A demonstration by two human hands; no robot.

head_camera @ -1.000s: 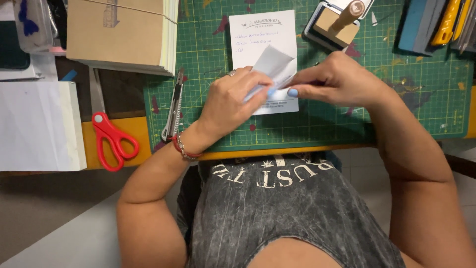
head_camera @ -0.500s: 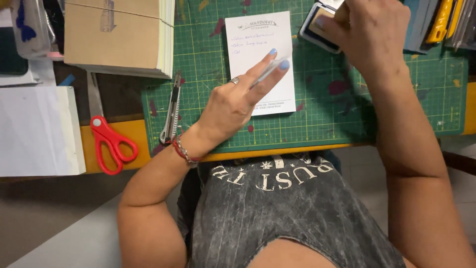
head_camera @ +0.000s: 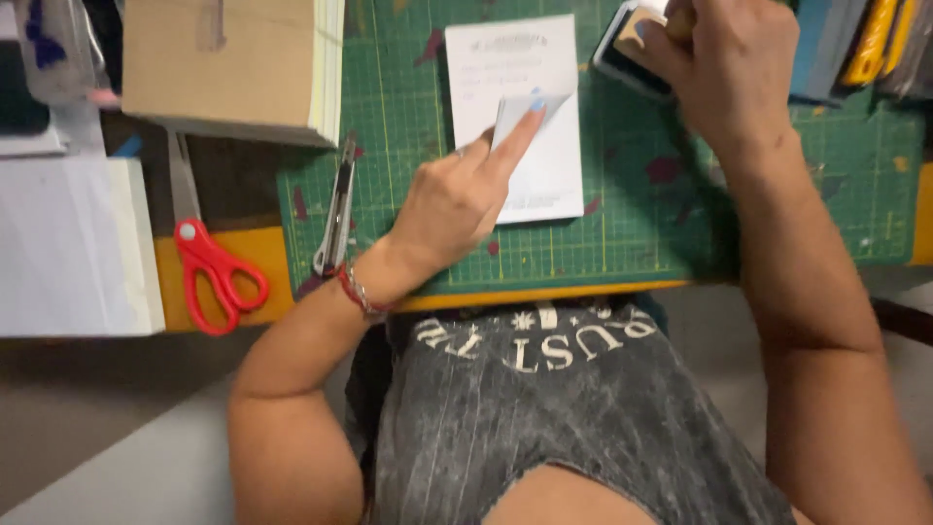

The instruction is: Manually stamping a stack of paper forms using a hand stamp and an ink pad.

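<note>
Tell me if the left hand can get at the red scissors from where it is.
Probably yes: the left hand holds only a paper slip, and just a utility knife lies between it and the scissors.

A yellow-edged worktable [head_camera: 224,316] stands over a plain grey floor [head_camera: 117,437] — evenly lit.

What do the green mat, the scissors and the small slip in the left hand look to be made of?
Mat: looks like matte rubbery plastic, with a printed grid and stains. Scissors: glossy red plastic handles, grey metal blades. Slip held by the left hand: thin white paper, going by its bent, creased edge.
</note>
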